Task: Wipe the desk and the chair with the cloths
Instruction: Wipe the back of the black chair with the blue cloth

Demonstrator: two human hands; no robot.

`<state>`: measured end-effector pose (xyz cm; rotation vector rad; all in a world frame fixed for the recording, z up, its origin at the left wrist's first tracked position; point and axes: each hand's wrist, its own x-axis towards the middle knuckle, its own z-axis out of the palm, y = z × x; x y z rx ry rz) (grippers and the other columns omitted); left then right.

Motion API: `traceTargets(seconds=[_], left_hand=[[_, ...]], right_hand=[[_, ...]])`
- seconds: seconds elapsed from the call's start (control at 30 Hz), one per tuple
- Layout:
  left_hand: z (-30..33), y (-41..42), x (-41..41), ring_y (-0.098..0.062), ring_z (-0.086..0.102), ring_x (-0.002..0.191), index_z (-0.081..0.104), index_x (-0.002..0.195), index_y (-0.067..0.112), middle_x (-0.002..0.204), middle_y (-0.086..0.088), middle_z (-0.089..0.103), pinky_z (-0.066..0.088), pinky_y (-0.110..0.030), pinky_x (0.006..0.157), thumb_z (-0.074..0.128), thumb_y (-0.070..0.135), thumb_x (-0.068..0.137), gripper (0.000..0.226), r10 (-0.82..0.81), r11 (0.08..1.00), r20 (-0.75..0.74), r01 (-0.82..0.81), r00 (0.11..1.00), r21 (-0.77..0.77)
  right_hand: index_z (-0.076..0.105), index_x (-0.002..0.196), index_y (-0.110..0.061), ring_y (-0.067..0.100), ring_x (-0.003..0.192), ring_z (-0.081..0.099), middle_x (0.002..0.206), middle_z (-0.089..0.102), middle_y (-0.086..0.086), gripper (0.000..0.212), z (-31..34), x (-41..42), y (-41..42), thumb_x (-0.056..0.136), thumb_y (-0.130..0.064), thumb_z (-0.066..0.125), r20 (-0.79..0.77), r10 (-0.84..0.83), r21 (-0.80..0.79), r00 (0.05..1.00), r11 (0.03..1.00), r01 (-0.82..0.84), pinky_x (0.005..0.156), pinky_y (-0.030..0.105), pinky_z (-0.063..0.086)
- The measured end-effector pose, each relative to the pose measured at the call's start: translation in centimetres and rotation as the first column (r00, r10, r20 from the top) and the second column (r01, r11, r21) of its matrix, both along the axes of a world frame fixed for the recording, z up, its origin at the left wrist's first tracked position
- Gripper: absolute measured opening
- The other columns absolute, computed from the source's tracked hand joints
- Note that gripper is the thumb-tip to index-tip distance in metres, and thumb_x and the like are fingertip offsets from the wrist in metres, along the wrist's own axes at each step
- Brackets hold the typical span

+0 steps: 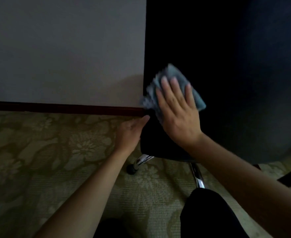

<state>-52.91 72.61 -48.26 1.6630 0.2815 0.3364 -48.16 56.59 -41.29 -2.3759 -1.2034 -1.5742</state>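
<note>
A grey-blue cloth (175, 86), blurred at its edges, lies flat against the dark chair (209, 57), near the chair's left edge. The right hand (177, 110) presses on the cloth with fingers straight and slightly spread, palm down; nothing is pinched or gripped. Its forearm runs from the lower right corner up to the chair. Just below and left of the cloth, the left hand (129, 133) rests against the chair's left edge, fingers extended and close together, thumb side up; whether it grips the chair cannot be told, as the fingertips vanish against the dark surface. Its forearm rises from the bottom centre. Under the chair, chrome legs (197, 176) and a black caster (131, 169) stand on a patterned carpet (47, 152). Left of the chair, a pale wall (64, 48) meets the carpet at a dark skirting board (64, 106).
</note>
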Motion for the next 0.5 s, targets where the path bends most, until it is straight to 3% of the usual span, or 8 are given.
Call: traceTargets(seconds=[0.07, 0.17, 0.23, 0.3, 0.37, 0.43, 0.5], left_hand=[[0.1, 0.0, -0.2, -0.012, 0.073, 0.086, 0.076, 0.079, 0.036, 0.083, 0.007, 0.076, 0.059, -0.056, 0.080, 0.063, 0.083, 0.065, 0.051, -0.026, 1.000, -0.014, 0.025, 1.000, -0.013], [0.2, -0.1, -0.3, -0.022, 0.072, 0.087, 0.075, 0.077, 0.028, 0.082, -0.006, 0.075, 0.056, -0.058, 0.081, 0.067, 0.077, 0.067, 0.050, 0.019, 0.999, -0.031, -0.020, 0.999, -0.030], [0.3, -0.1, -0.6, -0.020, 0.071, 0.084, 0.074, 0.074, 0.039, 0.079, 0.002, 0.075, 0.059, -0.046, 0.079, 0.064, 0.060, 0.080, 0.024, 0.024, 0.999, -0.034, -0.023, 0.999, 0.032], [0.7, 0.1, -1.2, -0.005, 0.069, 0.081, 0.071, 0.074, 0.051, 0.076, 0.016, 0.072, 0.056, -0.030, 0.075, 0.057, 0.072, 0.077, 0.025, -0.003, 0.994, -0.036, 0.007, 0.999, 0.109], [1.2, 0.0, -1.9, -0.006, 0.069, 0.096, 0.072, 0.083, 0.053, 0.093, 0.015, 0.074, 0.057, -0.039, 0.086, 0.052, 0.083, 0.070, 0.038, -0.055, 0.994, -0.060, 0.060, 0.997, 0.089], [1.8, -0.4, -2.2, -0.011, 0.066, 0.105, 0.071, 0.086, 0.049, 0.103, 0.013, 0.072, 0.054, -0.048, 0.093, 0.053, 0.082, 0.073, 0.039, -0.096, 0.993, -0.076, 0.101, 0.992, 0.068], [2.1, -1.2, -2.5, -0.010, 0.065, 0.104, 0.069, 0.090, 0.044, 0.101, 0.014, 0.070, 0.053, -0.049, 0.094, 0.051, 0.076, 0.077, 0.038, -0.097, 0.992, -0.093, 0.103, 0.991, 0.072]], right_hand=[[0.029, 0.148, -0.004, 0.029, 0.147, 0.009, 0.155, 0.023, 0.015, 0.059, 1.9, 0.5, 1.2, 0.097, -0.020, 0.053, 0.054, 0.020, 0.064, 0.998, 0.998, -0.024, 0.119, 0.052, 0.003], [0.030, 0.149, -0.005, 0.028, 0.147, 0.012, 0.157, 0.023, 0.011, 0.055, -0.8, -0.3, 1.5, 0.096, -0.013, 0.045, -0.008, 0.031, 0.053, 0.999, 0.998, -0.031, 0.119, 0.051, 0.003], [0.033, 0.148, -0.006, 0.027, 0.146, 0.017, 0.156, 0.026, 0.010, 0.054, -5.4, -2.0, 0.6, 0.095, -0.010, 0.043, -0.104, 0.008, -0.047, 0.995, 0.999, -0.013, 0.120, 0.050, 0.006], [0.034, 0.147, -0.009, 0.026, 0.147, 0.012, 0.154, 0.030, 0.009, 0.056, -10.1, -3.8, -1.2, 0.092, -0.014, 0.043, -0.165, -0.080, -0.241, 0.983, 0.970, 0.039, 0.119, 0.048, 0.009], [0.030, 0.148, -0.012, 0.024, 0.148, -0.002, 0.155, 0.028, 0.006, 0.059, -13.0, -4.7, -2.8, 0.090, -0.019, 0.040, -0.192, -0.160, -0.375, 0.968, 0.924, 0.078, 0.118, 0.046, 0.010], [0.026, 0.150, -0.013, 0.022, 0.149, -0.002, 0.157, 0.023, 0.006, 0.061, -13.3, -4.4, -3.4, 0.091, -0.020, 0.039, -0.208, -0.163, -0.353, 0.965, 0.932, 0.081, 0.119, 0.045, 0.009], [0.022, 0.150, -0.012, 0.022, 0.149, 0.005, 0.159, 0.017, 0.006, 0.062, -12.8, -4.1, -3.5, 0.092, -0.019, 0.040, -0.246, -0.131, -0.271, 0.960, 0.961, 0.062, 0.120, 0.046, 0.006]])
